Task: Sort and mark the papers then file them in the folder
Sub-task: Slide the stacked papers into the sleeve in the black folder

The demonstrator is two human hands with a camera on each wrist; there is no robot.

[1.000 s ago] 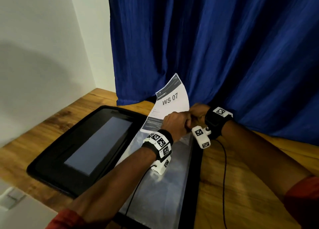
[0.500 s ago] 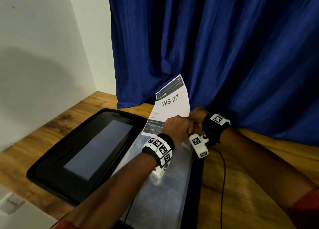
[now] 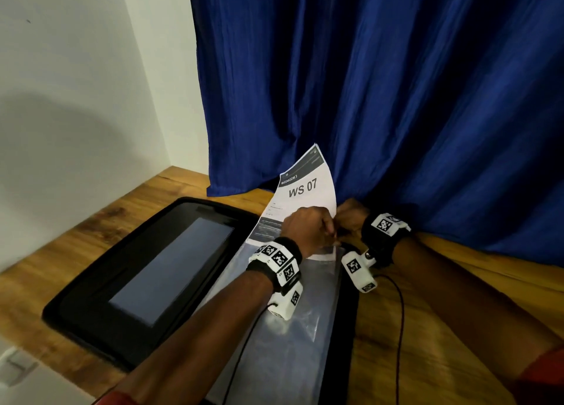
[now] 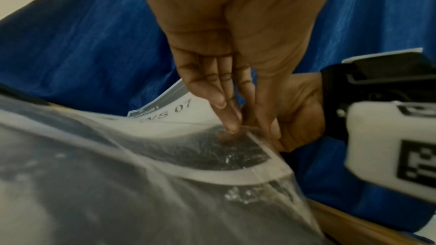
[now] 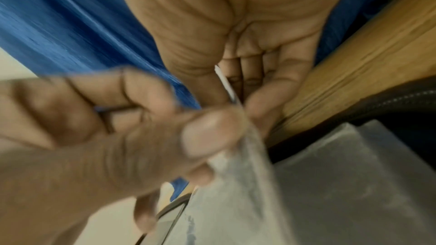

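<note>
A white paper (image 3: 305, 191) printed "WS 07" stands tilted, its lower end inside the mouth of a clear plastic sleeve (image 3: 293, 328). The sleeve lies on the right half of an open black folder (image 3: 91, 307). My left hand (image 3: 308, 229) pinches the sleeve's top edge (image 4: 257, 137) between thumb and fingers. Just to its right, my right hand (image 3: 351, 213) pinches the paper's right edge (image 5: 225, 81) between thumb and fingers (image 5: 257, 103). The two hands touch. The bottom of the paper (image 4: 212, 156) shows through the sleeve (image 4: 118, 193).
The folder lies on a wooden table (image 3: 427, 343). A blue curtain (image 3: 396, 99) hangs right behind the hands, and a white wall (image 3: 76, 99) stands to the left. The folder's left half carries a grey panel (image 3: 174, 270). A white object (image 3: 18, 371) sits at the near left corner.
Both hands stay together at the sleeve's mouth with the same holds. The paper keeps nearly the same place and tilt.
</note>
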